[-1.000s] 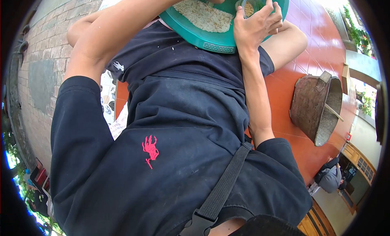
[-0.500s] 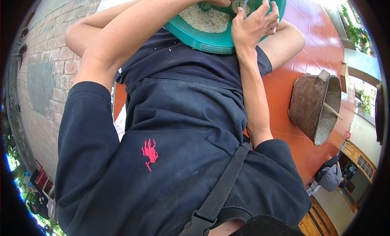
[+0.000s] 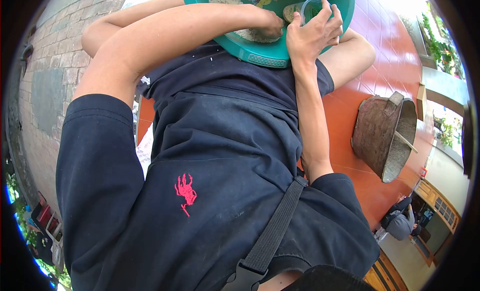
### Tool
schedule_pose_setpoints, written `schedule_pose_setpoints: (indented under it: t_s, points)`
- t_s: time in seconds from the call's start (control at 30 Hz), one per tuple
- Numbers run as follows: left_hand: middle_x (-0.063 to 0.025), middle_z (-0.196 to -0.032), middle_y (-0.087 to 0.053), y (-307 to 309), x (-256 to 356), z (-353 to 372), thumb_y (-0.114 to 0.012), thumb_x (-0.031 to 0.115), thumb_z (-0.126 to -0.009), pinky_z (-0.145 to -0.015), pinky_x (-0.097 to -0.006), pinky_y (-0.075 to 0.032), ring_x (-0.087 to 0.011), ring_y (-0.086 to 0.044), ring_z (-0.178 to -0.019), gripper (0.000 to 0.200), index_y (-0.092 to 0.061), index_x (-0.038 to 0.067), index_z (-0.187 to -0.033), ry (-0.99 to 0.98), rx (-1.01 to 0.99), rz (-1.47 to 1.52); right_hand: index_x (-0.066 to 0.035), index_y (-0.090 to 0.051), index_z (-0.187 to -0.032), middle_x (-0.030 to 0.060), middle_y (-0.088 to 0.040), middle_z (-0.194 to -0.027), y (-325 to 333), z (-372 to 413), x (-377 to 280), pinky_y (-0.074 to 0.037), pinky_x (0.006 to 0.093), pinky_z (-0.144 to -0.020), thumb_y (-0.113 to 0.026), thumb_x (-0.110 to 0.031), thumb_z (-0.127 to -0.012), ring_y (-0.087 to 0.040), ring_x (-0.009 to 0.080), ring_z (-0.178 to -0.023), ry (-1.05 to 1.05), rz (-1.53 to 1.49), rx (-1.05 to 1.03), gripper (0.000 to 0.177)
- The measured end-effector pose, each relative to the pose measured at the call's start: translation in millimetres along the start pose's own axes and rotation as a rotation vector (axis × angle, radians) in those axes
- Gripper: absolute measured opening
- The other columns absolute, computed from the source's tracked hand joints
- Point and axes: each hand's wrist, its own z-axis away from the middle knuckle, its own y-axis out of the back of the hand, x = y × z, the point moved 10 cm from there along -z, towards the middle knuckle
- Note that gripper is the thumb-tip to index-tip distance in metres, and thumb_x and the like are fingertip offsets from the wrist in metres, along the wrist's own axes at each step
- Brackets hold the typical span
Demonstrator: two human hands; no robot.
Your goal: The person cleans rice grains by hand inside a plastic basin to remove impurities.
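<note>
A green plastic basin (image 3: 265,57) rests over my lap at the top of the view, with a printed pattern on its bottom. Whitish rice grains (image 3: 247,35) lie heaped in its near left part. My left hand (image 3: 270,25) reaches down into them with curled fingers, their tips hidden. Inside the basin's right side, my right hand (image 3: 314,35) grips a clear plastic cup (image 3: 311,2), thumb on the near side and fingers spread around the rim. Pale brownish grains (image 3: 291,13) show at the cup's left end.
A worn brown bucket (image 3: 377,132) with a stick (image 3: 406,142) in it lies tilted on the red tiled floor (image 3: 345,141) to the right. Farther right, a person (image 3: 401,223) is near a doorway. Brick paving (image 3: 60,48) spans the left.
My left hand has come down and nearer into the rice from the far part of the basin. My right hand stays almost still with the cup.
</note>
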Motion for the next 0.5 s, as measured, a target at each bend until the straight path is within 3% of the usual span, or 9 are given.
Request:
schedule_pose_setpoints:
  t_s: [0.03, 0.1, 0.4, 0.47, 0.5]
  points:
    - [-0.0261, -0.129, -0.068, -2.8, 1.7, 1.6, -0.05, 0.027, -0.101, -0.102, -0.0494, -0.052, -0.0426, -0.065, -0.12, 0.044, -0.064, 0.0, -0.132, 0.001, -0.002, -0.001, -0.007, -0.049, -0.145, 0.0204, -0.036, -0.147, -0.6, -0.3, -0.1, -0.025, 0.0572, -0.11, -0.082, -0.017, -0.08, -0.034, 0.0417, -0.137, -0.002, -0.001, 0.0, 0.073]
    - [-0.0269, -0.128, -0.068, -7.0, -1.7, 22.0, -0.049, 0.024, -0.1, -0.101, -0.0494, -0.053, -0.0429, -0.066, -0.118, 0.043, -0.065, 0.0, -0.132, 0.217, 0.004, 0.087, -0.008, -0.05, -0.144, 0.0202, -0.038, -0.146, -1.1, -1.0, -0.8, -0.025, 0.0574, -0.11, -0.083, -0.019, -0.079, -0.035, 0.0415, -0.136, -0.004, 0.016, -0.005, 0.074]
    - [-0.0277, -0.124, -0.069, 1.7, -3.8, 50.4, -0.049, 0.023, -0.099, -0.098, -0.0505, -0.054, -0.0425, -0.069, -0.114, 0.04, -0.069, 0.003, -0.128, 0.235, 0.114, 0.278, -0.006, -0.055, -0.139, 0.021, -0.041, -0.14, -12.5, 1.2, -3.0, -0.034, 0.0515, -0.112, -0.088, -0.029, -0.076, -0.036, 0.0421, -0.133, -0.008, -0.129, -0.097, 0.075]
    - [-0.0246, -0.13, -0.068, 13.4, -11.7, 49.4, -0.061, 0.021, -0.092, -0.097, -0.0477, -0.055, -0.0389, -0.068, -0.12, 0.04, -0.071, 0.003, -0.126, 0.243, 0.202, 0.343, -0.005, -0.054, -0.139, 0.0217, -0.04, -0.14, -7.0, -0.3, -5.4, -0.034, 0.0514, -0.11, -0.087, -0.026, -0.076, -0.036, 0.0421, -0.132, 0.013, -0.117, -0.07, 0.074]
    - [-0.0246, -0.13, -0.068, 22.9, -15.5, 52.2, -0.061, 0.021, -0.092, -0.097, -0.0477, -0.055, -0.0389, -0.068, -0.12, 0.04, -0.071, 0.003, -0.126, 0.243, 0.199, 0.34, -0.004, -0.052, -0.138, 0.0223, -0.039, -0.14, -3.3, -0.4, -6.5, -0.034, 0.0513, -0.108, -0.085, -0.023, -0.077, -0.036, 0.0421, -0.131, 0.028, -0.096, -0.045, 0.072]
